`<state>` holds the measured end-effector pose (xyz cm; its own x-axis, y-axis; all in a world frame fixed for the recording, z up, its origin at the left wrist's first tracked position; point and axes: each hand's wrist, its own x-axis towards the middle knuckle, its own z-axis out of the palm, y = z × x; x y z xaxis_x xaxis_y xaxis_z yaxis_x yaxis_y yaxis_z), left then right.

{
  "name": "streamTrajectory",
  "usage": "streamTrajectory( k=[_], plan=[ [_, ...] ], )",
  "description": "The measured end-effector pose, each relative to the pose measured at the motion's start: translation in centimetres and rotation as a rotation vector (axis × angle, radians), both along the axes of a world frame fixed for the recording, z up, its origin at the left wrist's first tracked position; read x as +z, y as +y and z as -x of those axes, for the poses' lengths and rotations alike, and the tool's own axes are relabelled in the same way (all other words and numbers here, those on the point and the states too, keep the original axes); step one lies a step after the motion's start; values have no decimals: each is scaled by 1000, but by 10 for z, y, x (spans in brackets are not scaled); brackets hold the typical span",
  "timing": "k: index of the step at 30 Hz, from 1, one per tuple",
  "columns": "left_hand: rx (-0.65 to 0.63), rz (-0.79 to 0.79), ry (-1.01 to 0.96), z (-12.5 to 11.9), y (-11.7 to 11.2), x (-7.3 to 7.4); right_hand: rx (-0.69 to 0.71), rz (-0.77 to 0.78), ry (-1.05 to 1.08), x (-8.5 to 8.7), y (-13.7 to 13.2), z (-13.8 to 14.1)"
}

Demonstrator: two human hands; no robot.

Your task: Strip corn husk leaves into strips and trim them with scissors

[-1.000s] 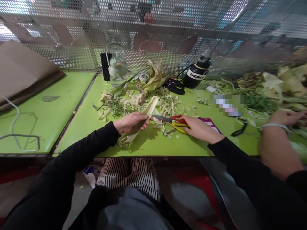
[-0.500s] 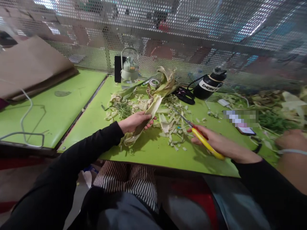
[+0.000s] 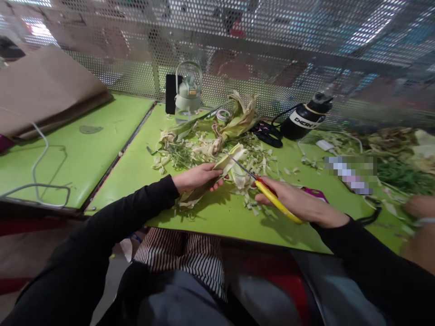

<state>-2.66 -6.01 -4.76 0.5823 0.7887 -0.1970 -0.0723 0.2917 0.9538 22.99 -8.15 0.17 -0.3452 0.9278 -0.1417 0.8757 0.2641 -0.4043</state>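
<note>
Since half a second ago the right hand has swung the scissors inward, so the blade tips now meet the upper end of the corn husk; before, the blades pointed away over the scraps, well clear of it. Left hand barely shifted

Left hand: fingers closed around the middle of the husk, pinning it flat and slanted on the green table, lower end toward the body, pale upper end angled out to the right. That slant presents the free tip to the scissors, which is probably why it is held mid-length rather than at the end

Right hand: wrapped shut around the yellow and red handles, blades running up-left from the fist. Blade opening too thin and blurred to tell, apart or together

Husk location: near table edge, centre, just in front of the scrap pile of trimmings and green stems. Scraps lie directly under and behind the cut point, where offcuts would drop

Behind the pile: a clear lidded jug and a black bottle stand against the perforated metal screen, out of the cutting zone. A pink phone lies just beyond the right wrist. Another person's arm shows at far right, apart from the work
</note>
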Motion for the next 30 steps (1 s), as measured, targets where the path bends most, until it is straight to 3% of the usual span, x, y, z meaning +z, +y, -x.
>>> streamTrajectory(
  k=[3,7,18,25,30],
  plan=[
    [-44,-36,29,2,1,0,63,139,-5,0,2,-1],
    [-68,-58,63,4,2,-2,73,157,4,1,0,-3],
    [-105,36,57,2,1,-8,31,2,-78,-1,-15,-3],
    [-85,70,46,6,3,-10,-30,-17,-24,-13,-17,-5],
    [-36,150,-71,6,4,-6,-133,-161,-266,-26,1,-33]
  ],
)
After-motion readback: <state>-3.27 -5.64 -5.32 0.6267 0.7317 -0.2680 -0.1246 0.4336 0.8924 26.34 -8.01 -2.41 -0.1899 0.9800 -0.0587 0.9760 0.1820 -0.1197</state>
